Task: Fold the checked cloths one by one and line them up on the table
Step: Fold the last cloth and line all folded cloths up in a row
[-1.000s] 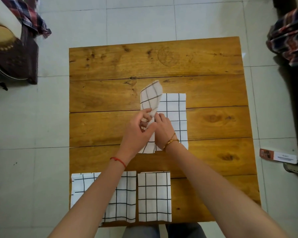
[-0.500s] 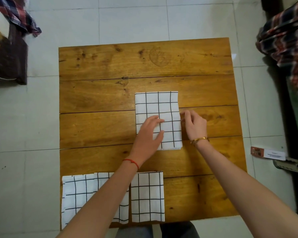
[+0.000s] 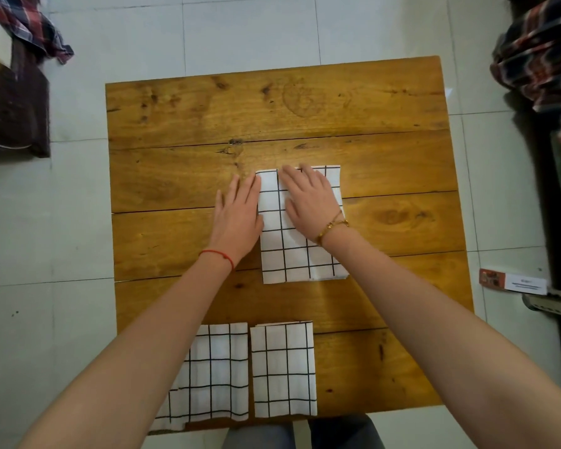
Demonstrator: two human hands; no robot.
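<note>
Head view, looking down on wooden table (image 3: 386, 118) on tiled floor (image 3: 240, 27). Folded checked cloth (image 3: 302, 254) lies flat near table centre. Left hand (image 3: 238, 215) flat, fingers straight, on the table wood against the cloth's left edge; red string at wrist. Right hand (image 3: 308, 199) flat on the cloth's far half, fingers spread; gold bracelet at wrist. Two folded cloths along near edge: one (image 3: 284, 371) at mid-edge, another (image 3: 214, 374) just beside it leftward, partly under left forearm. Plaid fabric (image 3: 541, 53) beyond right edge.

Plaid fabric (image 3: 544, 56) (right), label card (image 3: 512, 281), tiled floor (image 3: 240, 27)
</note>
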